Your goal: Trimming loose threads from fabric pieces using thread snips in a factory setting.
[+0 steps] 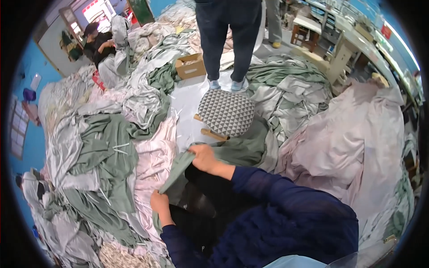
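A green cloth (pixel 178 167) is stretched along its edge between my two hands. At its lower end, my left hand (pixel 160 205) has its fingers closed on the edge. Farther up and to the right, my right hand (pixel 206 159) grips the same edge, knuckles upward. More green cloth trails from there to the right, beside a stool with a triangle-patterned round seat (pixel 227 112). Pale pink cloth (pixel 154 165) lies just left of my hands. Under the stretched cloth, dark clothing on my legs shows.
Heaps of grey, pink and green cloth (pixel 107 152) surround me, with a large pink pile (pixel 339 147) on the right. Ahead, a person (pixel 229 35) stands near a cardboard box (pixel 191 67). Another person (pixel 99 47) sits at the far left handling pale cloth. Workbenches (pixel 357 42) line the right.
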A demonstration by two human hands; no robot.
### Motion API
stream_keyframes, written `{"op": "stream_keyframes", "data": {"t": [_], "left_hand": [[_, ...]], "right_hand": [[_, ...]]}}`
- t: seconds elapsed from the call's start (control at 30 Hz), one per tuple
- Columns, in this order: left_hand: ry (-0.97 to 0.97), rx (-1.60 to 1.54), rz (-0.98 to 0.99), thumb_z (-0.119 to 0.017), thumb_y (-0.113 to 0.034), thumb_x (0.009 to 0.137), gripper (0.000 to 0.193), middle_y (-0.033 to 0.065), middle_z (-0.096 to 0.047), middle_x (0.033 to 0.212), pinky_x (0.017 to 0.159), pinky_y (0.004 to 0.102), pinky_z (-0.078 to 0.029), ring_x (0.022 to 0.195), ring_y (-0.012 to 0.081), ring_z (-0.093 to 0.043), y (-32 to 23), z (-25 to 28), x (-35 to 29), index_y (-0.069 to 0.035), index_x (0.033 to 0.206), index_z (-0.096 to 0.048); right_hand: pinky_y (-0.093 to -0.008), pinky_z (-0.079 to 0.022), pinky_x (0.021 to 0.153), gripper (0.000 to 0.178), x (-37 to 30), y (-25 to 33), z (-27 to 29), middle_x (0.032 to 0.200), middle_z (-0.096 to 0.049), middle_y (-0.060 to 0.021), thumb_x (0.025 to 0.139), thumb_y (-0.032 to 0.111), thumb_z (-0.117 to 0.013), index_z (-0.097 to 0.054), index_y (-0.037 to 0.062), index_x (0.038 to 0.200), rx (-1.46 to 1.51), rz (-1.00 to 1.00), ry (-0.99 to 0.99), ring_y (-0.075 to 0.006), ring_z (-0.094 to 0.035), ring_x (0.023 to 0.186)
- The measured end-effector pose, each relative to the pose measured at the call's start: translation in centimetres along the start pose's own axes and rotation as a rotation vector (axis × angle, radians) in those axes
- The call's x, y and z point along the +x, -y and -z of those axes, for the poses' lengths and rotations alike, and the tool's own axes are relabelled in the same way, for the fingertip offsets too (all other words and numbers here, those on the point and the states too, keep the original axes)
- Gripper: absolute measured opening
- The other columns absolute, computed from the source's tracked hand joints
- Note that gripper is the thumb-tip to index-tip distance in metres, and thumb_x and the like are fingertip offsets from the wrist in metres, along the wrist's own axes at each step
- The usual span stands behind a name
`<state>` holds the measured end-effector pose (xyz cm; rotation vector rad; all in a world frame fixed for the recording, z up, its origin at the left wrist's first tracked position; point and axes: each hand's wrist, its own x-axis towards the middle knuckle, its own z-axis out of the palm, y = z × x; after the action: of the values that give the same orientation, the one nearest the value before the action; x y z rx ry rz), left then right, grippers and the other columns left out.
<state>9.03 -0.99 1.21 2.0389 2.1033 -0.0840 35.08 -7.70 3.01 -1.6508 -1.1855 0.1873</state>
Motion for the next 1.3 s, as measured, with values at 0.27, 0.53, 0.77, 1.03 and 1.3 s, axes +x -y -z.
{"op": "stream_keyframes", "data": {"t": [0.27, 0.53, 0.77, 1.03, 1.3], "left_hand": [[-0.396, -0.654, -0.643, -0.053, -0.003, 0.074, 0.018, 0.0199, -0.063, 0.081, 0.070, 0.0400, -0.047, 0.078, 0.0338, -0.062, -17.0, 9.1, -2.6, 0.000, 0.090, -0.062], [-0.906, -0.841, -0.794, -0.056, -0.002, 0.078, 0.009, 0.0112, -0.057, 0.072, 0.064, 0.0316, -0.043, 0.067, 0.0198, -0.051, -18.5, 21.5, -4.0, 0.000, 0.087, -0.059], [-1.390, -1.098, -0.755, -0.056, 0.001, 0.079, 0.019, 0.0081, -0.065, 0.082, 0.070, 0.0288, -0.049, 0.074, 0.0181, -0.061, 3.3, 39.3, -1.8, 0.002, 0.094, -0.067], [-0.644, -0.333, -0.165, -0.052, 0.008, 0.068, 0.032, 0.0050, -0.066, 0.081, 0.069, 0.0251, -0.048, 0.072, 0.0123, -0.059, 19.4, 28.4, -20.9, -0.003, 0.092, -0.069], [0.315, -0.534, 0.043, -0.066, -0.010, 0.070, 0.029, 0.0101, -0.067, 0.083, 0.076, 0.0320, -0.047, 0.082, 0.0195, -0.062, 21.2, 2.5, -19.5, 0.000, 0.097, -0.066]], "right_hand": [[-0.0447, -0.038, 0.099, 0.031, 8.2, -5.3, 25.6, 0.116, -0.056, -0.0147, 0.095, 0.009, -0.038, -0.055, 0.0039, 0.120, 0.398, 0.248, -0.527, -0.0271, -0.050, 0.113], [-0.0247, -0.048, 0.077, 0.015, 8.1, 7.2, 35.1, 0.089, -0.066, -0.0014, 0.090, 0.007, -0.054, -0.068, 0.0026, 0.093, 0.804, 0.107, -0.497, -0.0104, -0.062, 0.081], [-0.0233, -0.043, 0.088, 0.017, 2.9, 15.9, 28.0, 0.091, -0.061, -0.0016, 0.083, 0.007, -0.059, -0.064, 0.0002, 0.098, 0.796, -0.019, 0.363, -0.0102, -0.058, 0.094], [-0.0278, -0.040, 0.094, 0.047, 0.8, 10.7, 19.5, 0.117, -0.057, -0.0117, 0.093, 0.032, -0.049, -0.053, -0.0036, 0.124, 1.105, -0.195, 0.285, -0.0175, -0.053, 0.107], [-0.0237, -0.030, 0.056, 0.024, 2.7, -3.3, 6.6, 0.068, -0.047, 0.0079, 0.084, 0.019, -0.070, -0.058, 0.0039, 0.070, 0.168, -0.281, 0.984, -0.0032, -0.039, 0.064]]}}
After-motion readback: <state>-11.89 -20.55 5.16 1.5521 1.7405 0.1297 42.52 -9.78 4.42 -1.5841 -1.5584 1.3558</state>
